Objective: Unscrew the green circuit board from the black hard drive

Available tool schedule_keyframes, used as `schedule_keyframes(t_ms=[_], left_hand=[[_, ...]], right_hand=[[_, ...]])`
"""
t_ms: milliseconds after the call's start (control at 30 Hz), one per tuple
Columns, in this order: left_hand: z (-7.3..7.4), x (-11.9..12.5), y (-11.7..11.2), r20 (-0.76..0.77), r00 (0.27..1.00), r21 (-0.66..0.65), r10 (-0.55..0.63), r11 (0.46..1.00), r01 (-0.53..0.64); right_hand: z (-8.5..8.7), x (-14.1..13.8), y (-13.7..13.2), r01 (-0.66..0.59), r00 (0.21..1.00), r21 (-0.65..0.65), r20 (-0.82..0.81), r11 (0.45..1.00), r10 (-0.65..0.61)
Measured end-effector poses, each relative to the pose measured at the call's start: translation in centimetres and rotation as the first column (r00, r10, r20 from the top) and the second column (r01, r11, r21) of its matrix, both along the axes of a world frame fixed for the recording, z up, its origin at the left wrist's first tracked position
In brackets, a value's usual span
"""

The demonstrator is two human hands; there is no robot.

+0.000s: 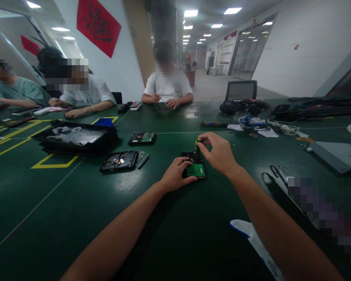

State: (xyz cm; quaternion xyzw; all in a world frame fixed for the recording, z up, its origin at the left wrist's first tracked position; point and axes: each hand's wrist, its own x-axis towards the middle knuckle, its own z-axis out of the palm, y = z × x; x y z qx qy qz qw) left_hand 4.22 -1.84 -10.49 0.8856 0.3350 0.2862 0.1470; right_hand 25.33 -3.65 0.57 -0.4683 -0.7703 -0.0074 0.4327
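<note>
A hard drive [196, 170] with a green circuit board lies on the dark green table in front of me. My left hand [177, 173] grips it from the left, thumb along the near edge and fingers over the board's far side. In my right hand [218, 152] is a yellow and black screwdriver [197, 145], pinched near its top. It stands upright over the drive's far part; its tip is too small to make out. To the left lie another hard drive [119, 161], a loose circuit board [142, 159] beside it, and a further drive [142, 138].
Black stacked trays [76, 134] stand at the left. A pen-like tool [214, 124], cables [283, 127] and a grey metal case [333, 154] lie to the right. A white and blue object [251, 238] is under my right forearm. Several people sit across the table.
</note>
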Motion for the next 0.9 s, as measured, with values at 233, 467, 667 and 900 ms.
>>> schedule_keyframes(t_ms=[233,467,667,900], left_hand=[[0.14,-0.01,-0.04,0.001,1.000,-0.015,0.008,1.000,-0.008],[0.08,0.07,0.01,0.005,1.000,-0.020,0.005,1.000,-0.005],[-0.04,0.02,0.07,0.001,1.000,-0.009,0.003,1.000,-0.003],[0.16,-0.04,-0.02,-0.004,1.000,-0.010,0.000,1.000,0.000]], right_hand=[[0.30,-0.03,-0.24,-0.021,0.999,0.035,0.028,0.999,0.020],[0.17,-0.04,-0.15,-0.002,1.000,0.034,0.019,0.999,0.002],[0.27,-0.13,-0.23,-0.036,0.999,0.062,0.023,0.997,0.035],[0.04,0.03,-0.04,0.011,1.000,0.032,-0.007,0.999,-0.011]])
